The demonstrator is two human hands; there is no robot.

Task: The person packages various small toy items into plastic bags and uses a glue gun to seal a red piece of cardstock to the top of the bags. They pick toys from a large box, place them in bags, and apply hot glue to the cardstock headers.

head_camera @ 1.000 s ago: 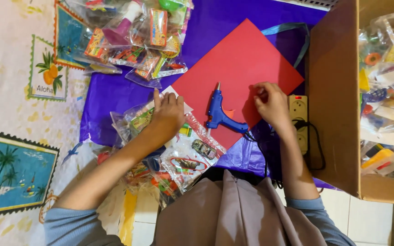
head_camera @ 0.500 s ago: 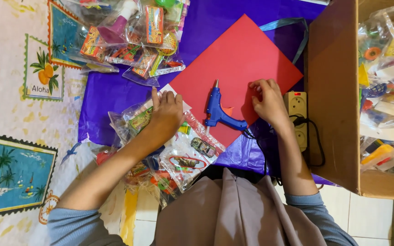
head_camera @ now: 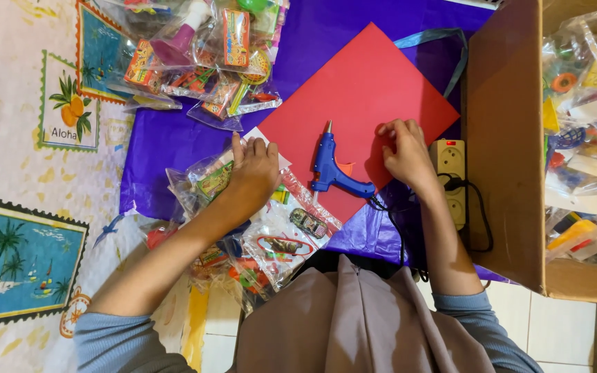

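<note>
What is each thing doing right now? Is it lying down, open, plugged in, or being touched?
Blue glue gun: lying on its side, untouched.
Red sheet: flat on the purple cloth.
Right hand: resting on the red sheet.
Left hand: pressing on clear toy packets.
Power strip: one black plug in.
Cardboard box: open, full of packets.

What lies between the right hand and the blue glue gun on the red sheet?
Nothing visible. Only bare red sheet separates the right hand from the blue glue gun, which lies flat just to its left. The left hand rests on toy packets, clear of that gap.
</note>
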